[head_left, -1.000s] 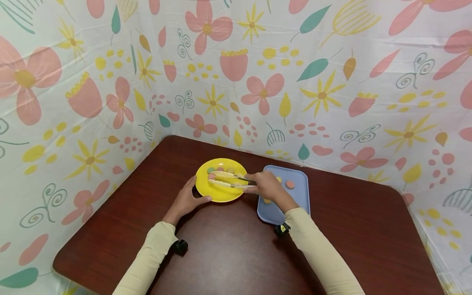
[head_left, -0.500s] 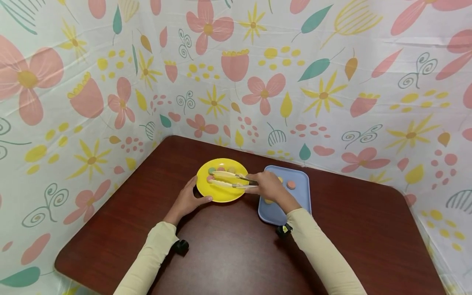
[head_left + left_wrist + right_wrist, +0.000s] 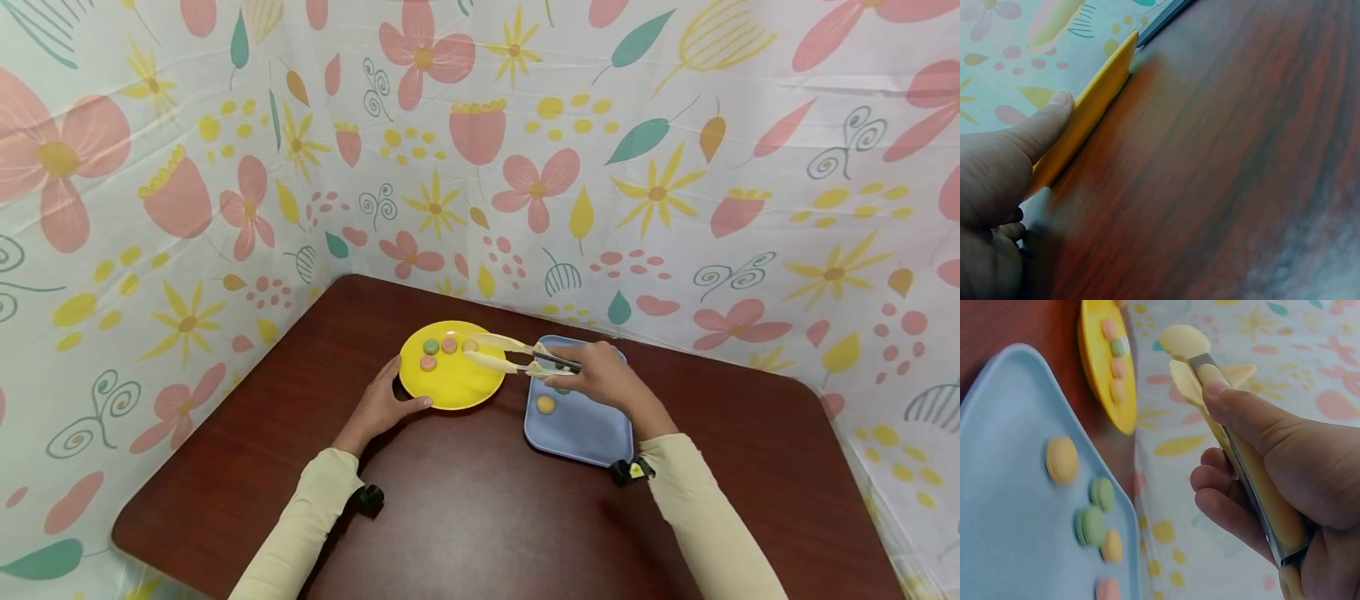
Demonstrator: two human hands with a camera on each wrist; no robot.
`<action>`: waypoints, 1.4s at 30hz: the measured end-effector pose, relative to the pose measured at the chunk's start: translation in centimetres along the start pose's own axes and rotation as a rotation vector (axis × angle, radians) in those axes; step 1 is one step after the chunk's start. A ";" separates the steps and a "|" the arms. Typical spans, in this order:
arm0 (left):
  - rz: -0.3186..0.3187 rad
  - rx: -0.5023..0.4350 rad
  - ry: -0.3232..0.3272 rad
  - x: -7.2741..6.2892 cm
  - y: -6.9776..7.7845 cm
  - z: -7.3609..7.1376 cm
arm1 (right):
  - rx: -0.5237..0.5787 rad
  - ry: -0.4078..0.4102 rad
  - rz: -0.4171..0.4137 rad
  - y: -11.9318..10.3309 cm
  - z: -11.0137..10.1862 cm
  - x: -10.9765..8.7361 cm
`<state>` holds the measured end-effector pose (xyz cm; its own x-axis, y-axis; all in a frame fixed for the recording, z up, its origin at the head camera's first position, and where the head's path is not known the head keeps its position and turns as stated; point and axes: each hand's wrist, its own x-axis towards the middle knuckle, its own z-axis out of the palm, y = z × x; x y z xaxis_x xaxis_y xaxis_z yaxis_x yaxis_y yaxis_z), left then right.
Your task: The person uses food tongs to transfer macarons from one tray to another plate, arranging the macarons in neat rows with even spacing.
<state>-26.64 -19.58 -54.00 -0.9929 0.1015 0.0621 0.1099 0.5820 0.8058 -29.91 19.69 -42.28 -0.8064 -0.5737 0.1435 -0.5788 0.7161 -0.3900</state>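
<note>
My left hand (image 3: pixel 380 411) grips the near left rim of a yellow plate (image 3: pixel 457 393), thumb (image 3: pixel 1054 119) laid on its edge. A green macaron (image 3: pixel 431 347), two pink macarons (image 3: pixel 428 362) and a beige macaron (image 3: pixel 469 346) lie on the plate. My right hand (image 3: pixel 613 382) holds cream-tipped tongs (image 3: pixel 495 362), their arms spread with nothing between the tips. The tips reach over the plate's right side, overlapping the beige macaron in the head view. Beneath my right hand is a blue tray (image 3: pixel 585 433) with several macarons: yellow (image 3: pixel 1062 460), green (image 3: pixel 1090 525) and pink (image 3: pixel 1108 589).
Plate and tray stand side by side on a dark brown wooden table (image 3: pixel 450 517), a narrow gap between them. Behind the table and along its left side hangs a white cloth (image 3: pixel 660 108) with flower patterns. Each wrist carries a small black camera (image 3: pixel 369 501).
My right hand has drawn the tongs rightward, off the front pink macaron, which stays on the plate. The tongs' arms stand over the plate's right side. My left hand keeps its place.
</note>
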 end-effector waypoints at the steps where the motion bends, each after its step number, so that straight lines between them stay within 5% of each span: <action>1: -0.002 -0.002 0.001 0.0 0.0 0.0 | -0.005 0.003 0.015 0.3 -0.3 -0.5; 10: -0.012 -0.003 -0.004 -0.3 0.0 0.0 | -0.064 0.016 0.147 2.0 -2.2 -5.1; 22: -0.022 -0.004 0.000 -0.3 -0.1 -0.1 | -0.073 0.007 0.196 3.5 -2.4 -9.5; 30: -0.014 -0.012 -0.004 -0.2 -0.1 -0.1 | -0.034 -0.058 0.261 4.0 -1.6 -11.3; 42: -0.007 -0.003 -0.013 -0.1 0.2 -0.1 | -0.032 -0.065 0.253 5.0 0.1 -12.4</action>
<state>-26.54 -19.58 -53.81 -0.9930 0.1081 0.0483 0.1025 0.5802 0.8080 -22.80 30.38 -46.08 -0.9169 -0.3989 -0.0143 -0.3645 0.8513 -0.3773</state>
